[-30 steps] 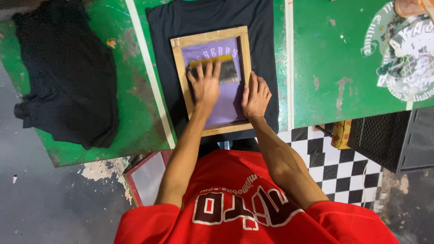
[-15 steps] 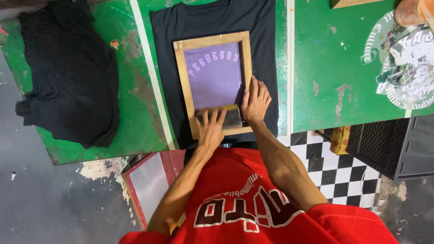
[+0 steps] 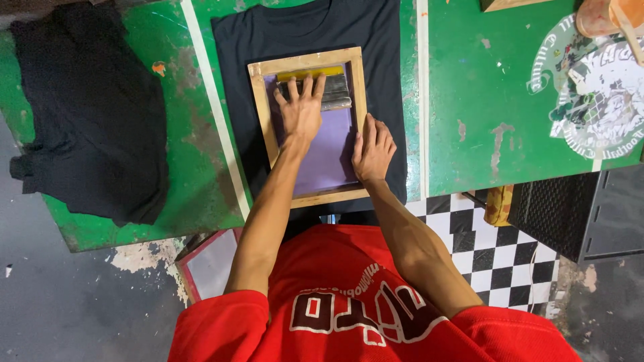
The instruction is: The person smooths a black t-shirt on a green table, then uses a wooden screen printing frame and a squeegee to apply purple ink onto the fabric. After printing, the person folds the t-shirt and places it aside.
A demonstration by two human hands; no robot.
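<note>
Left hand [image 3: 301, 109] lies flat, fingers spread wide, on a grey squeegee [image 3: 333, 92] with a yellow strip along its far edge, pressing it against the purple mesh of a wooden screen-printing frame [image 3: 359, 79]; the squeegee sits at the 12 o'clock end of the frame's window, its blade running across the frame's width; right hand [image 3: 372, 149] rests at the frame's 4 o'clock side, palm down and fingers loosely together, laid over the right rail and the edge of the mesh, gripping nothing that can be made out; the frame lies on the chest of a black T-shirt [image 3: 305, 27] spread flat, collar towards 12 o'clock, on a green printing table [image 3: 469, 80] with worn, chipped paint; pale strips border the shirt at 9 o'clock and 3 o'clock; a heap of black garments [image 3: 87, 114] sits on the table well off at 9 o'clock from the frame; a white printed design [image 3: 590, 100] marks the table surface far out at 3 o'clock; a second screen frame [image 3: 211, 261] leans below the table edge at 7 o'clock, just beside the left forearm; black-and-white chequered floor [image 3: 496, 255] shows at 5 o'clock; the person's red shirt [image 3: 362, 315] with white lettering fills the 6 o'clock foreground.
</note>
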